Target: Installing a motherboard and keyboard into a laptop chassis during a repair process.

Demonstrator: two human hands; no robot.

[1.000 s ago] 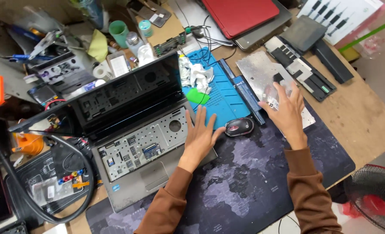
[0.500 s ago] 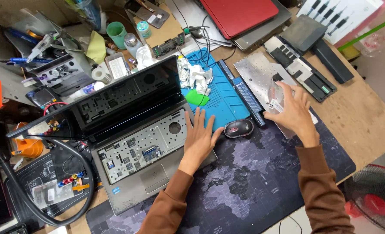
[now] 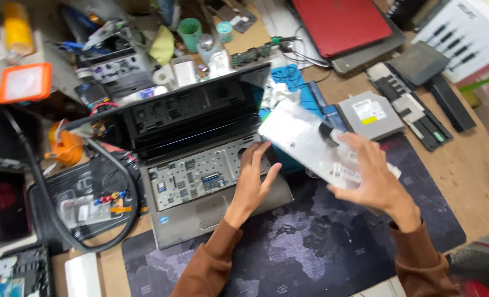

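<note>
An opened laptop (image 3: pixel 200 181) with its keyboard removed lies at centre, bare circuitry showing in the tray and the dark screen (image 3: pixel 195 115) tilted back. My left hand (image 3: pixel 253 181) rests flat on the laptop's right side, fingers apart, fingertips close to the lower edge of a flat silver-grey panel (image 3: pixel 296 135). My right hand (image 3: pixel 373 181) holds that panel from its right end, lifted and tilted above the laptop's right corner and the dark map-printed mat (image 3: pixel 310 247). The panel is motion-blurred.
A silver optical drive (image 3: pixel 371 114) and black strips (image 3: pixel 420 110) lie at the right. A red laptop (image 3: pixel 343 25) sits at the back. A blue work mat (image 3: pixel 288 77), a green cup (image 3: pixel 190 32), tools and an orange-framed item (image 3: pixel 23 82) crowd the back left. A black cable (image 3: pixel 118 220) loops at the left.
My right hand has picked the silver panel up off the table at the right and carried it left over the laptop's corner, uncovering the optical drive. My left hand stayed on the laptop.
</note>
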